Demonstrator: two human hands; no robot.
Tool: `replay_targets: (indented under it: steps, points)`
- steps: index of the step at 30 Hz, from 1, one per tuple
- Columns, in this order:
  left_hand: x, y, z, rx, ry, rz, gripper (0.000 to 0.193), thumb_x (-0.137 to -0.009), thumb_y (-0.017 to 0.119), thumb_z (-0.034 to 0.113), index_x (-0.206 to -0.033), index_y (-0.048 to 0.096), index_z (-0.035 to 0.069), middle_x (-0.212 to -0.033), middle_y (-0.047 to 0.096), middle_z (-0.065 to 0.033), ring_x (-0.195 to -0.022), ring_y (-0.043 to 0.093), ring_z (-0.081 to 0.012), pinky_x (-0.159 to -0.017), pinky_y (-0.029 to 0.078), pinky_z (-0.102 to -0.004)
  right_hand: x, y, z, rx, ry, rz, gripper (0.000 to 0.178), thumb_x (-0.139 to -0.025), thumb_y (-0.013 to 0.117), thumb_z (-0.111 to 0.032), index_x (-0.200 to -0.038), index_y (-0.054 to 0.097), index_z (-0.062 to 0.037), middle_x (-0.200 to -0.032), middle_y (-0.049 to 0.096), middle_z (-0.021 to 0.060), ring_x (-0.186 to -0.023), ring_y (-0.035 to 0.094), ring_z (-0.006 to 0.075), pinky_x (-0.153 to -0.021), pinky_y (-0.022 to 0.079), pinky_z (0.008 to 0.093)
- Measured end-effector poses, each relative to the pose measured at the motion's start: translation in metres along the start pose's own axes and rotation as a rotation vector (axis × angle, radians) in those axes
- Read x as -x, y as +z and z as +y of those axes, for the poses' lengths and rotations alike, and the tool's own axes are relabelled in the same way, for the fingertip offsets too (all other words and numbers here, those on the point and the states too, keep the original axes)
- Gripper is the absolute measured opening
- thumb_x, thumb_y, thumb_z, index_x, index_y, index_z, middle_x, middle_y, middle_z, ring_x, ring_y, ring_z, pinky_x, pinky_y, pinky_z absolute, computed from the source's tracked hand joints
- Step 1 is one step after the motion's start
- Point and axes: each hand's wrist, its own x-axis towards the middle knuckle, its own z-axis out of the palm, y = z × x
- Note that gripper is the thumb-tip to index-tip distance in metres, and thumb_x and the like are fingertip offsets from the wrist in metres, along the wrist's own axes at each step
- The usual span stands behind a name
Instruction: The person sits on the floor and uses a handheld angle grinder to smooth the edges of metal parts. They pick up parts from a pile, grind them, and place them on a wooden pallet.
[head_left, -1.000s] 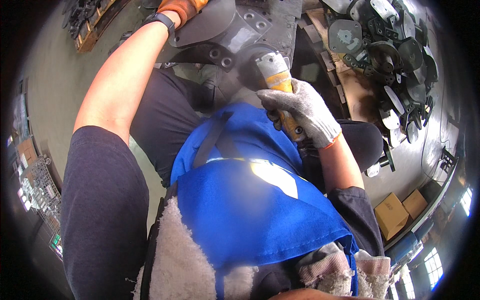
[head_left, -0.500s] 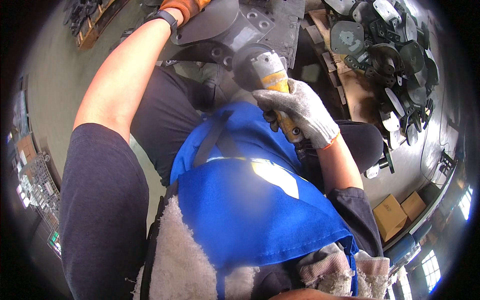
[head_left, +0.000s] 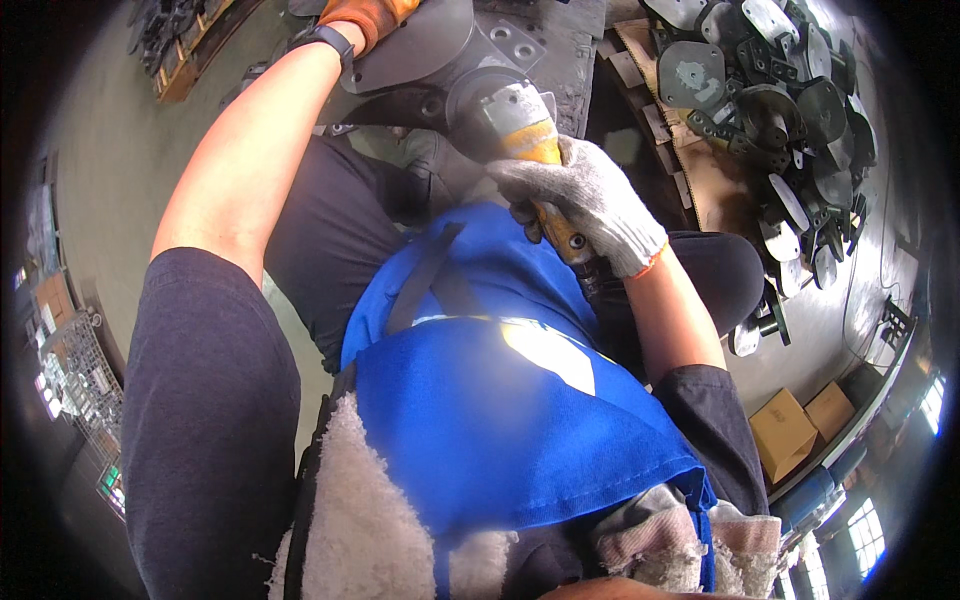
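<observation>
A metalworking workshop is surrounding the person, and a grinder (head_left: 530, 145) with a yellow body and round disc is giving the clearest sign, with the right hand (head_left: 600, 200) gripping it in a knitted glove. Beyond the grinder and to its left, a flat dark metal part (head_left: 410, 55) is lying at a surface (head_left: 575, 85). To the grinder's right, a heap of metal plates and brackets (head_left: 765, 115) is crowding a pallet (head_left: 650, 122). Far left of the grinder, a wooden rack (head_left: 178, 80) is carrying dark parts. Well to its lower left, a wire-mesh cage (head_left: 85, 370) is standing; to its lower right, cardboard boxes (head_left: 783, 433) are sitting near paned windows (head_left: 866, 535).
</observation>
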Motion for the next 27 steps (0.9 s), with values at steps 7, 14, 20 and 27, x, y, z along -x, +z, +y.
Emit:
replay_targets:
  steps: [7, 14, 20, 27]
  points:
    - [0.005, -0.004, 0.006, 0.02, 0.007, 0.002, 0.035, -0.093, 0.057, 0.026, -0.118, 0.074, 0.007, -0.117, 0.072, -0.0227, -0.115, 0.067, -0.0382, -0.1, 0.054, -0.0447, 0.009, -0.006, 0.014, -0.092, 0.02, 0.042, 0.036, -0.088, 0.083, -0.031, -0.102, 0.066, -0.0021, -0.078, 0.068, 0.0059, -0.062, 0.065, 0.0125, -0.057, 0.055, 0.0274]
    - [0.003, -0.001, 0.004, 0.008, 0.031, -0.003, 0.036, -0.094, 0.057, 0.027, -0.119, 0.074, 0.007, -0.118, 0.072, -0.0225, -0.115, 0.068, -0.0387, -0.1, 0.054, -0.045, 0.003, -0.002, 0.003, 0.009, 0.034, 0.07, 0.036, -0.088, 0.082, -0.03, -0.102, 0.066, -0.0011, -0.079, 0.067, 0.006, -0.062, 0.065, 0.0123, -0.057, 0.055, 0.0272]
    - [0.001, -0.002, 0.002, 0.006, 0.01, -0.009, 0.038, -0.094, 0.057, 0.027, -0.121, 0.073, 0.007, -0.12, 0.071, -0.0222, -0.116, 0.067, -0.0379, -0.1, 0.054, -0.0444, 0.008, -0.005, 0.012, -0.03, -0.004, 0.064, 0.034, -0.089, 0.081, -0.03, -0.1, 0.066, -0.002, -0.076, 0.066, 0.0045, -0.062, 0.065, 0.0122, -0.057, 0.054, 0.0267]
    - [-0.001, 0.001, -0.002, -0.021, 0.034, -0.005, 0.036, -0.093, 0.057, 0.026, -0.119, 0.074, 0.006, -0.119, 0.072, -0.022, -0.116, 0.068, -0.0373, -0.1, 0.054, -0.0442, 0.003, -0.002, -0.007, -0.04, -0.002, 0.117, 0.03, -0.09, 0.08, -0.03, -0.095, 0.066, -0.0047, -0.073, 0.065, 0.0036, -0.061, 0.063, 0.0119, -0.059, 0.053, 0.0266]
